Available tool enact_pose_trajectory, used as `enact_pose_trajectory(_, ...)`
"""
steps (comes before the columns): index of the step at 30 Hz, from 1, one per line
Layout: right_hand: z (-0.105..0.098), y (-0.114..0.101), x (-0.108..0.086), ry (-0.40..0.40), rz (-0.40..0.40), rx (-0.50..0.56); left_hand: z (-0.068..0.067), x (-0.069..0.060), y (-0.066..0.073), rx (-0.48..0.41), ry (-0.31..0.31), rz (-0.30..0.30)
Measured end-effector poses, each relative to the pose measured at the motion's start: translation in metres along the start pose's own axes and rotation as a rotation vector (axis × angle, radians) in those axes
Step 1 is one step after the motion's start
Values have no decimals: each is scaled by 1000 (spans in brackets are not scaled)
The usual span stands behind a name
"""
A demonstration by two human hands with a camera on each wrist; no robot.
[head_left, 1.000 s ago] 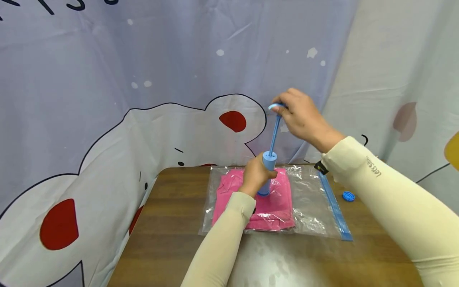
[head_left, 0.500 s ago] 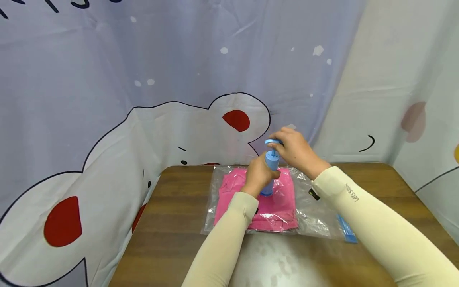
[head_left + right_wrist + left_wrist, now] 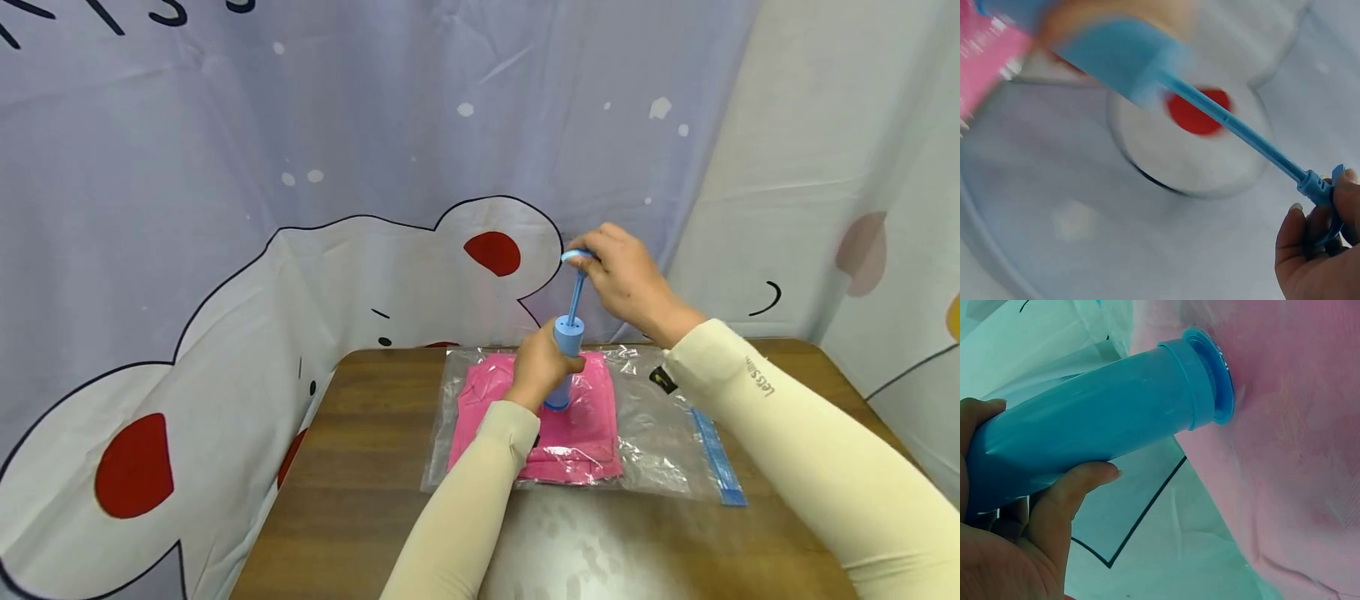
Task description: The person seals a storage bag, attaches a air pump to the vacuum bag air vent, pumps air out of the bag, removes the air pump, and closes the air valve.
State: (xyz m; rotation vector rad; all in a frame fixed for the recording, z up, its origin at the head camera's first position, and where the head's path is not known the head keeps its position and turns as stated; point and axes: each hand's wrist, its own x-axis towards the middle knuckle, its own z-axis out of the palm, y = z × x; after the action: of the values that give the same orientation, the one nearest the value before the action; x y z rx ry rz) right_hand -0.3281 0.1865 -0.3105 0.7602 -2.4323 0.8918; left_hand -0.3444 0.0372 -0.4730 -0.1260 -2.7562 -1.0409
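A blue hand pump (image 3: 568,337) stands upright on a clear plastic bag (image 3: 652,442) that has folded pink cloth (image 3: 573,450) inside. My left hand (image 3: 540,365) grips the pump's barrel, with fingers and thumb wrapped round it. In the left wrist view the lower end of the barrel (image 3: 1097,419) meets a round blue valve (image 3: 1213,375) on the bag. Above, my right hand (image 3: 626,275) holds the pump's handle (image 3: 576,254) by its curved grip. Part of the thin pump rod (image 3: 1241,131) shows between handle and barrel.
The bag lies flat on a brown wooden table (image 3: 360,467), with a blue strip (image 3: 716,458) along its right end. A patterned cloth curtain (image 3: 360,125) hangs behind the table and along its left side.
My right hand pushed the handle down to near the barrel, then drew it partway up again. The left hand keeps its grip on the barrel. The view shifted slightly.
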Motion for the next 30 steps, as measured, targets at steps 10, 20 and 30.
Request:
enact_pose_trajectory(10,-31,-23,19,93,-45,-36,-2,-4,0,4,16,1)
enact_pose_trajectory(20,30,12,-10,-69,8,-16,0,5,-7,-38,-8,30)
enact_pose_trajectory(30,72,38,-42,-103,77,16,3,3,-7,-14,-29,16)
